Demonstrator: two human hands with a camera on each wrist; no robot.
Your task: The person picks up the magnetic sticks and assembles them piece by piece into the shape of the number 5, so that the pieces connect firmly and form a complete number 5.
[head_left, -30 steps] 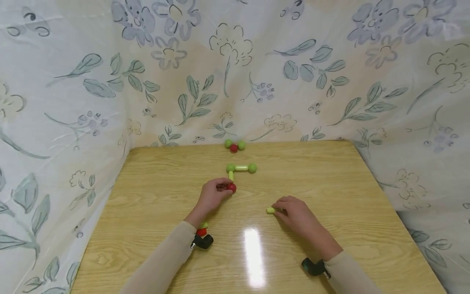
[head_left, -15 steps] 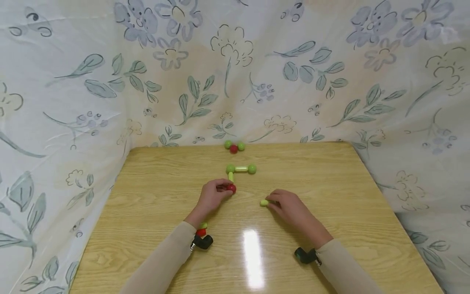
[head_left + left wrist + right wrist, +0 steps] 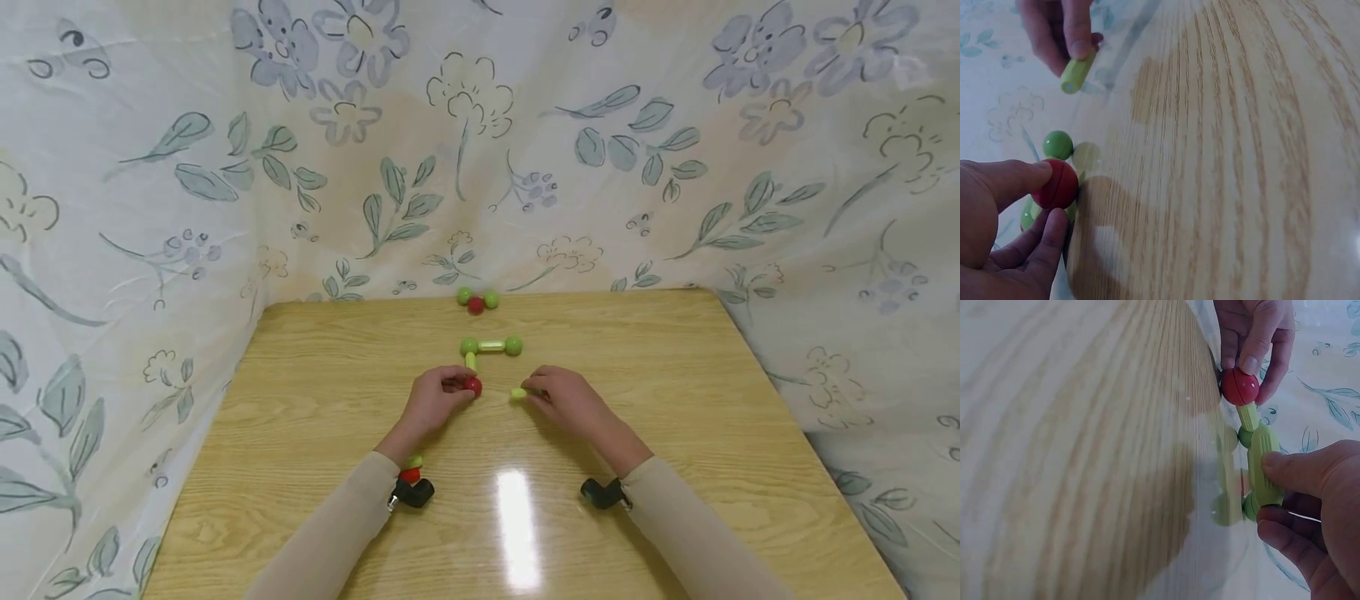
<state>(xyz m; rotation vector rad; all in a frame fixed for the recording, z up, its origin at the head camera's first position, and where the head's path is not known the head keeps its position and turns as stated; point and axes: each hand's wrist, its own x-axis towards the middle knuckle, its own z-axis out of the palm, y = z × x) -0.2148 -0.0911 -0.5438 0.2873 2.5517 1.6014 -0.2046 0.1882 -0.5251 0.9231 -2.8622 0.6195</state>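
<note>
one pale green rod (image 3: 518,394) in the right hand (image 3: 566,400), near the middle of the wooden table (image 3: 637,342); long axis roughly left-right in the head view, free end pointing left at the red ball (image 3: 473,387), gap between the two. left wrist view: that end face is turned toward the left hand (image 3: 437,396).

red ball sits at the near end of a second rod (image 3: 471,362), long axis near-far, leading to a corner green ball (image 3: 469,345). from there a third rod (image 3: 491,346) lies left-right, ending at another green ball (image 3: 513,345). overall: an l-shape.

pose: left forearm slants inward and away from the body, thumb and fingertips pinching the red ball from its left. right forearm slants inward to match; thumb and bent fingertips pinch the first rod, gap between digits only the rod's width. clearance of that rod above the table: cannot tell.
</note>
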